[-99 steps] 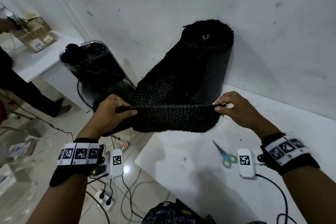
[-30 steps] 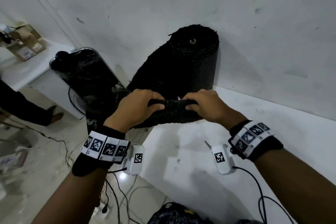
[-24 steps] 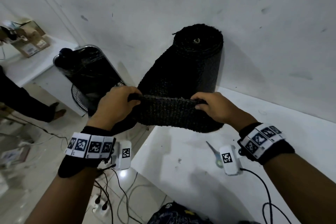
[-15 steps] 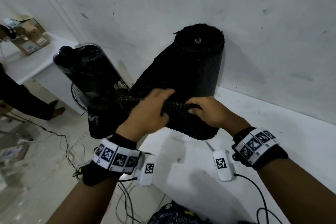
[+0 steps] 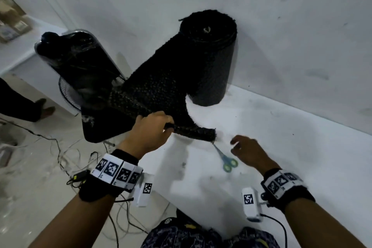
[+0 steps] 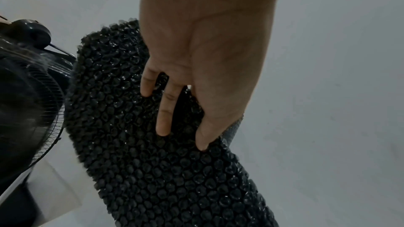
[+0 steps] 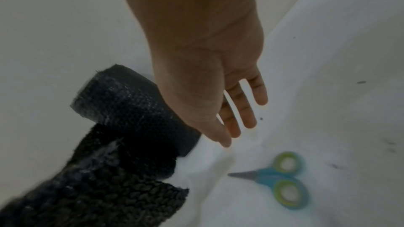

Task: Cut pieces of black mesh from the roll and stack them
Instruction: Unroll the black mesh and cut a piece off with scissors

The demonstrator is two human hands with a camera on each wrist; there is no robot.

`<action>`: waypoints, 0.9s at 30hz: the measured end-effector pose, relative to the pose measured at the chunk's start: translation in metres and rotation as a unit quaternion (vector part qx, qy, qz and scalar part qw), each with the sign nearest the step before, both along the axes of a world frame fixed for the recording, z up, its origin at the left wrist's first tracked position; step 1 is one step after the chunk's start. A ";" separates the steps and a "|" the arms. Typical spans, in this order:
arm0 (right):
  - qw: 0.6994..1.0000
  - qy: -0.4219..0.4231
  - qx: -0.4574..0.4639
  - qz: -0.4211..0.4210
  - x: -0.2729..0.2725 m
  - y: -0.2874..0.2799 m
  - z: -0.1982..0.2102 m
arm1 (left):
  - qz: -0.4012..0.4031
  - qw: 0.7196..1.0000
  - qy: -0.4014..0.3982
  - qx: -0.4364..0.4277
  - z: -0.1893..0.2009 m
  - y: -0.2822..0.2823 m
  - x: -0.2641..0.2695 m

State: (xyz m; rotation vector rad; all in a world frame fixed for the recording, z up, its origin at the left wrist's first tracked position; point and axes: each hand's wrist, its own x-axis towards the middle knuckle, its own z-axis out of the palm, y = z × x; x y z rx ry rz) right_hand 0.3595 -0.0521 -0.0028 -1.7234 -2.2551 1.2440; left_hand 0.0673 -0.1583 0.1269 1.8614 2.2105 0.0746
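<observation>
L hand (image 5: 151, 131) was held forward, fingers (image 6: 163, 110) curled round the mesh (image 5: 157, 94). R hand (image 5: 248, 152) was held low, fingers (image 7: 247, 110) loosely spread, nothing gripped. Both forearms were extended.

One mesh roll (image 5: 213, 60) standing at the wall, one loose sheet (image 5: 153, 94) trailing off it. One pair of scissors (image 5: 226, 159) on the one white table (image 5: 281, 147). Two hands in view: left hand (image 5: 151, 133), right hand (image 5: 249, 152). Two marker wristbands, one per wrist, and two small white tagged boxes hanging under them. One black fan (image 5: 76, 70) at the left. One cardboard box (image 5: 10, 20) on a far counter. One other person's legs at the left edge.
</observation>
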 end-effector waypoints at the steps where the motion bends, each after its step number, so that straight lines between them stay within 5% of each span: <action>1: 0.999 -0.033 -0.031 0.015 0.005 -0.005 -0.012 | -0.002 1.000 -0.002 0.001 -0.003 -0.002 0.002; 8: 0.994 -0.091 -0.026 0.056 0.008 -0.028 -0.057 | -0.001 1.000 -0.012 0.016 -0.019 -0.015 0.018; 15: 0.975 -0.180 0.082 0.104 -0.003 -0.048 -0.076 | 0.051 0.997 -0.044 0.044 -0.023 -0.035 0.030; 24: 0.967 -0.177 0.113 0.144 -0.006 -0.042 -0.066 | 0.095 0.990 -0.062 0.080 -0.020 -0.064 0.033; 27: 0.980 -0.147 0.046 0.129 -0.005 -0.042 -0.057 | 0.095 0.988 -0.072 0.093 -0.020 -0.067 0.031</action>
